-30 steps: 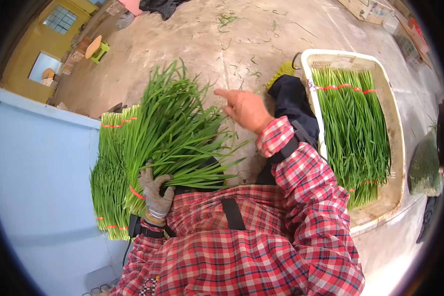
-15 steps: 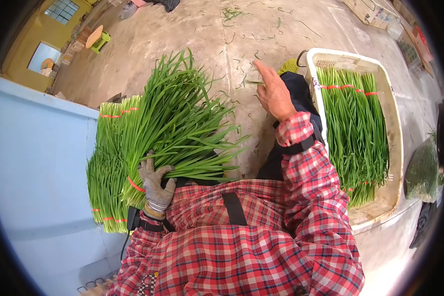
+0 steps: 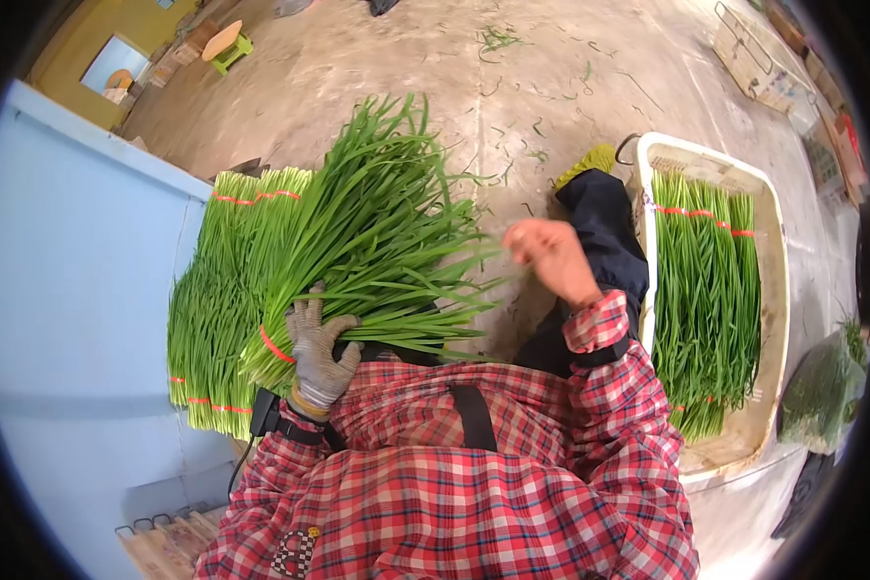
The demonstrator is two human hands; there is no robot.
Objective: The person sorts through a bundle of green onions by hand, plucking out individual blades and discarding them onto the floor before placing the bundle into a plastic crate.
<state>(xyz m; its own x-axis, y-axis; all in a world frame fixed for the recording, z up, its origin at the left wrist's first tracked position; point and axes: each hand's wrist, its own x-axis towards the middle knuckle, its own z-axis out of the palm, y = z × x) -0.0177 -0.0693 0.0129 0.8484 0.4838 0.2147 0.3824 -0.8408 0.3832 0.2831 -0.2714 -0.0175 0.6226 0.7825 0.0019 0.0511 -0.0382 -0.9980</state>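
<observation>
My left hand (image 3: 321, 353), in a grey knit glove, holds the base of a loose-topped bundle of garlic chives (image 3: 367, 222), its fingers round the stems beside a red band. The long green leaves fan up and to the right across my lap. My bare right hand (image 3: 553, 259) hovers just right of the leaf tips, fingers curled together and a little blurred. Whether a leaf is between them I cannot make out. Left of the held bundle lie several banded chive bundles (image 3: 224, 280), with red bands near both ends.
At my right stands a white plastic crate (image 3: 775, 290) holding banded chives (image 3: 703, 300). A pale blue panel (image 3: 77, 290) rises on the left. Leaf scraps (image 3: 498, 39) litter the concrete floor. A clear bag of greens (image 3: 822, 396) sits beyond the crate; a green stool (image 3: 228, 48) stands far off.
My right hand has come down toward the leaf tips, its outstretched fingers now curled. The left hand keeps its hold on the bundle. The whole view has shifted slightly.
</observation>
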